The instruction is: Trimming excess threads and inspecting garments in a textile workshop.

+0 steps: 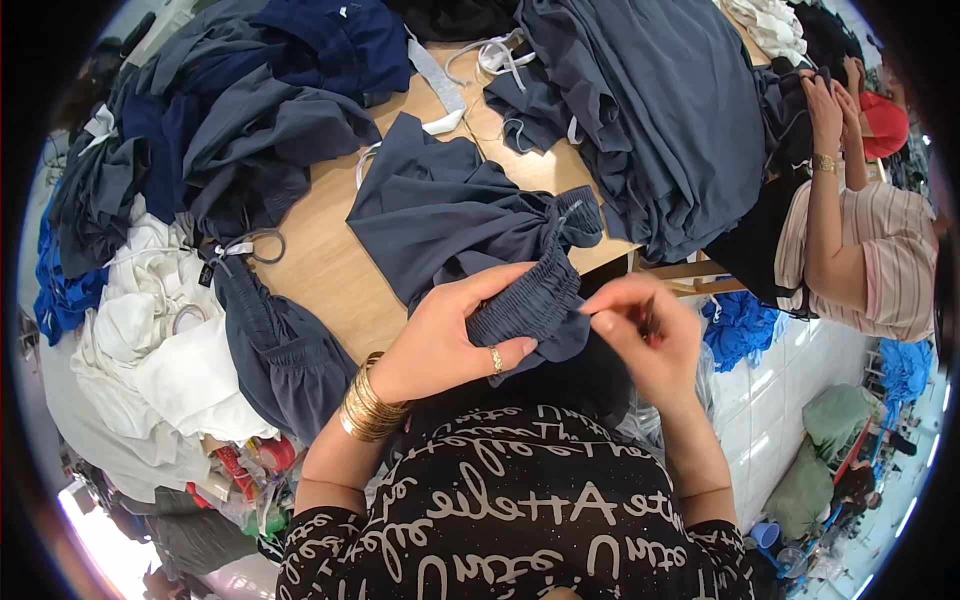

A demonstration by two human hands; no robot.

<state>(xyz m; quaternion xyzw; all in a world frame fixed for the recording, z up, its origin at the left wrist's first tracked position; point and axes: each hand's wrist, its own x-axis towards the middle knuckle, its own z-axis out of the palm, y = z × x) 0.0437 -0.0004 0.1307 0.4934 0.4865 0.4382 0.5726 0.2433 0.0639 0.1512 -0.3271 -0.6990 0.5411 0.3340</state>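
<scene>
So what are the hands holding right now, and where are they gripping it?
The left hand grips the dark grey-blue fabric garment at its gathered elastic waistband. The right hand pinches a small dark tool beside it.
</scene>
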